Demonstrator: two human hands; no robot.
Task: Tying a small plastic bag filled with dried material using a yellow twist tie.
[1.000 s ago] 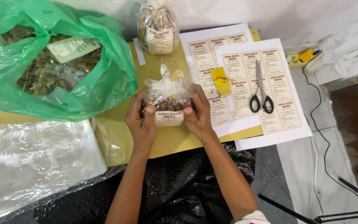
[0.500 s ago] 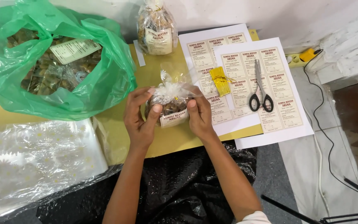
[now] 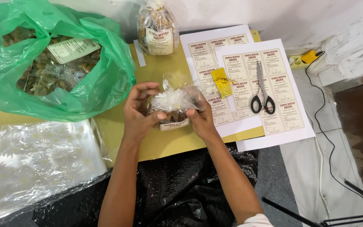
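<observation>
the small clear snack bag [image 3: 174,110] sits right between the two hands, lifted slightly off the yellow desk [image 3: 118,134], its label end tipped toward the person and its gathered cellophane top pointing away and up. the left hand [image 3: 138,113] is curled around the bag's left side, thumb and forefinger pinching the bunched neck; the right hand [image 3: 201,120] grips the right side, fingers tucked behind the film. both hands are closed on the bag, neither is nearer than the other. its long axis runs roughly from the person outward, tilted a little.

just to the right of the right hand, on the sheets of printed labels [image 3: 274,96], lies a bundle of yellow twist ties [image 3: 221,82], and farther right the scissors [image 3: 262,90]. straight ahead of the hands stands a finished tied bag [image 3: 157,29]. to the left of the left hand is the big green plastic bag [image 3: 55,63] full of packets, and nearer the person a stack of flowered cellophane sheets [image 3: 30,159].

the neck of the bag is hidden by crumpled film and fingers, so whether a tie is already on it cannot be told. the right fingertips are out of sight behind the bag.
</observation>
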